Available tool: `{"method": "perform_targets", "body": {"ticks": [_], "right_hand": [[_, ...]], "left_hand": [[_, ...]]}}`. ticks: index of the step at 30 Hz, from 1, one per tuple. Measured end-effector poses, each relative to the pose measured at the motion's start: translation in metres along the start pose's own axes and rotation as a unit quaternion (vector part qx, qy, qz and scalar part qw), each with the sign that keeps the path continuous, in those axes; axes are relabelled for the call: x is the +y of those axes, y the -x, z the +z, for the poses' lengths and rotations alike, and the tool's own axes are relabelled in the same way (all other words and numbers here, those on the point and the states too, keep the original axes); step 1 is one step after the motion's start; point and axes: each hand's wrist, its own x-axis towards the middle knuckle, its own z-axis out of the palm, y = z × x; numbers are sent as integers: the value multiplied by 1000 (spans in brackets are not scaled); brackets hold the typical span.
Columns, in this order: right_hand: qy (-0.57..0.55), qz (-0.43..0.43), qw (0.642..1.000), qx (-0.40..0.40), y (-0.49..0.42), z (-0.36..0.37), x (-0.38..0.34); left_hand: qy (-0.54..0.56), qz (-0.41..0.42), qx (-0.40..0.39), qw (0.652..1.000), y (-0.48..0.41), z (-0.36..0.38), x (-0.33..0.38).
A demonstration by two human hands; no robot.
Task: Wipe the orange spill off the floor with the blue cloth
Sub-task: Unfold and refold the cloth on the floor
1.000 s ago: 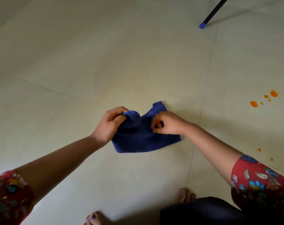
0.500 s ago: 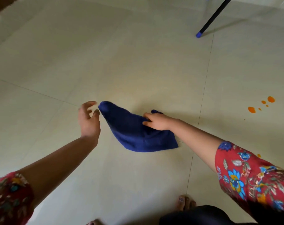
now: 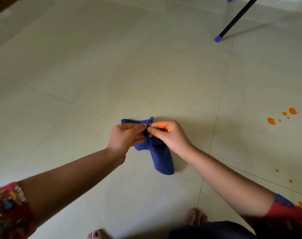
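**Blue cloth held in both hands, spill unwiped**

Head view. Blue cloth sits at centre frame over the pale tiled floor, bunched at its upper end between the two hands, with a folded tail running down toward the person. Whether that tail rests on the tile cannot be told.

Left hand: thumb and fingers pinch the cloth's upper left edge. Right hand: fingers curled, thumb and forefinger gripping the gathered fabric just beside the left fingertips.

Orange spill lies well apart from the cloth, to the right: a cluster of drops at mid-height and further spots scattered lower along the right edge.

A black pole with a blue tip touches the floor at upper right. Bare toes show at the bottom edge, and floral red sleeves cover both upper arms.
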Motion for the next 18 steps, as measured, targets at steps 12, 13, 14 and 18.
{"method": "perform_targets", "body": {"ticks": [12, 13, 14, 18], "right_hand": [[153, -178, 965, 114, 0, -4, -16], [125, -165, 972, 115, 0, -4, -17], [107, -157, 975, 113, 1, -3, -18], [18, -109, 991, 80, -3, -7, -24]], "left_hand": [[-138, 140, 3, 980, 5, -1, 31], [-126, 139, 2, 982, 6, 0, 32], [-115, 139, -2, 984, 7, 1, 33], [-77, 111, 2, 991, 1, 2, 35]]}}
